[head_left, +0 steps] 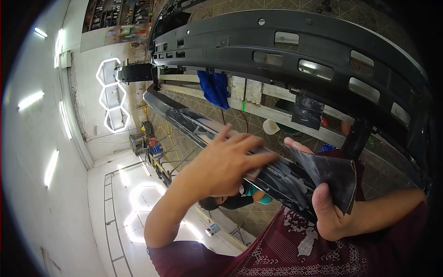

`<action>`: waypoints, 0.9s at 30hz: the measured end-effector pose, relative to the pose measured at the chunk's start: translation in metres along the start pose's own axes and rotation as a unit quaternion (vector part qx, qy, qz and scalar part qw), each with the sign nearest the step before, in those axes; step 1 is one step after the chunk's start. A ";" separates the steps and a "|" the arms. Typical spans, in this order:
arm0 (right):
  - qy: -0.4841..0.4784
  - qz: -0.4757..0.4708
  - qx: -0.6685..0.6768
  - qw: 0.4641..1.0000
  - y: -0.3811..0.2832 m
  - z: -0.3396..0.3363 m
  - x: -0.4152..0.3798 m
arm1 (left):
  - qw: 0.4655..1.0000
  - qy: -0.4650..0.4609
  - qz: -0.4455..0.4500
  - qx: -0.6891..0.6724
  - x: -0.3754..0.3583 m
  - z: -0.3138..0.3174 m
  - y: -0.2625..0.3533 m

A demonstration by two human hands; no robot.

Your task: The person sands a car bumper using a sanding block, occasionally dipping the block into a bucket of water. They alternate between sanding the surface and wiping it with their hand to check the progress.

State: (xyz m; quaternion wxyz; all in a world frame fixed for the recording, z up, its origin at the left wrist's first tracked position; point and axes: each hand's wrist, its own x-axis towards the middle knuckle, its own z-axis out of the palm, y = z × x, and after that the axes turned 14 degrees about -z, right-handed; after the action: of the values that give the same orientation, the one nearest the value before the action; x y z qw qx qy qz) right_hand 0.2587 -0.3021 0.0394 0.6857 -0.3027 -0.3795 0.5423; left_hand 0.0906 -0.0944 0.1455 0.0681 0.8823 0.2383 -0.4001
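A long, narrow dark trim panel (286,184) slants across the middle, its surface wet and streaked with grey. Over its middle lies my left hand (235,159), blurred by motion, back toward me and fingers spread. What is under its palm is hidden. Toward the panel's near end, my right hand (330,214) grips a folded sheet of black sandpaper (334,177). The thumb presses on the near face, with fingertips showing past its far edge. Beyond both hands is a large black bumper (221,44) with several rectangular openings.
A blue cloth (213,90) hangs below the bumper beside a pale rail (277,117). A dark sheet (308,111) drapes over that rail. A white bucket (271,126) stands on the tiled floor. Another person (235,201) is partly visible behind the panel.
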 end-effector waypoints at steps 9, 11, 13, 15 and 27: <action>0.012 -0.025 0.018 0.999 0.004 -0.001 0.003 | 1.000 -0.022 0.005 -0.004 0.002 -0.003 0.003; 0.006 0.019 0.081 0.997 -0.001 -0.001 0.002 | 1.000 -0.011 0.007 0.002 0.003 0.001 -0.003; 0.002 0.025 0.074 0.997 -0.004 -0.002 0.002 | 1.000 -0.018 0.003 -0.004 0.005 0.000 -0.003; -0.002 0.031 0.067 0.997 -0.001 -0.001 0.003 | 1.000 -0.024 -0.001 -0.010 0.007 0.000 0.000; 0.021 -0.049 0.060 0.997 0.007 0.001 0.006 | 0.998 -0.009 0.039 -0.057 0.010 0.001 -0.008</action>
State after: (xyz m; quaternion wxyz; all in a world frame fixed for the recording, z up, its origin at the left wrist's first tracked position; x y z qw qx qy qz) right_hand 0.2548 -0.2945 0.0358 0.7362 -0.2531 -0.3464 0.5234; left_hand 0.0923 -0.0841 0.1381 0.1362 0.8820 0.2254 -0.3908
